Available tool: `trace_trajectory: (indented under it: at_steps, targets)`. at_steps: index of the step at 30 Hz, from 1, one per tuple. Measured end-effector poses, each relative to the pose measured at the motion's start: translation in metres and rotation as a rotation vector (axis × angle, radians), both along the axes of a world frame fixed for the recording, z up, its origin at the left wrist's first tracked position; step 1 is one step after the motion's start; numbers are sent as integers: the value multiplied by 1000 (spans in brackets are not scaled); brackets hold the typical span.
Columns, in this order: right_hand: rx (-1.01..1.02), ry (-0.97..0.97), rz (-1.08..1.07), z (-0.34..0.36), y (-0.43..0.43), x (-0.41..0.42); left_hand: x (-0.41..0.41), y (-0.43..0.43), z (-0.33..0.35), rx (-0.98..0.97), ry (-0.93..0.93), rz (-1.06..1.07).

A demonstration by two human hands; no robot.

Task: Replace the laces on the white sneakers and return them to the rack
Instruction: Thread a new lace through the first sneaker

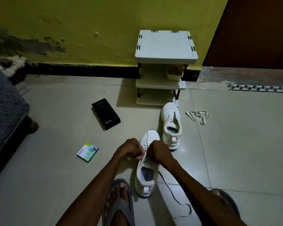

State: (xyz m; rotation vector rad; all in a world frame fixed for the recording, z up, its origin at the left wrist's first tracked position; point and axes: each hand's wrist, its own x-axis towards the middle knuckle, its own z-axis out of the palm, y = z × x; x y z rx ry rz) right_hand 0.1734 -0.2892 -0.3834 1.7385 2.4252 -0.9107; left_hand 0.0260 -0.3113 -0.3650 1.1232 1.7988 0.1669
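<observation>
A white sneaker (145, 175) stands on the floor between my feet, toe pointing away. My left hand (131, 148) and my right hand (158, 151) are both over its eyelets, each pinching a lace (169, 191) end; a dark lace trails from the shoe toward the lower right. The second white sneaker (171, 124) stands just beyond, without laces. A loose pile of pale laces (198, 116) lies on the floor to its right. The white shoe rack (163, 69) stands against the yellow wall.
A black phone box (105, 113) and a small green-white packet (88, 151) lie on the tiles at left. A dark bed edge (5, 121) fills the far left. A brown door (255, 33) is at upper right. My feet wear grey flip-flops (119, 204).
</observation>
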Motion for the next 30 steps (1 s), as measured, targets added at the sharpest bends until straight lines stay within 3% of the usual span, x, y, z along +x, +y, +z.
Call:
trace_trajectory:
  at_steps: [7, 14, 18, 23, 26, 30]
  targets:
    - [29, 65, -95, 4, -16, -2, 3, -4, -6, 94, 34, 14]
    - [-54, 219, -254, 1, -14, 0, 4, -15, -14, 212, -14, 166]
    - [-115, 218, -293, -4, -17, 4, -7, -7, 3, 305, -172, 351]
    - [-166, 248, -348, -5, -18, 6, -38, 28, 61, 518, -549, 725]
    - [-186, 293, -381, -5, -17, 8, -46, 39, 82, 614, -490, 643]
    - [-220, 320, -370, -6, -15, 10, -29, 26, 57, 316, -161, 120]
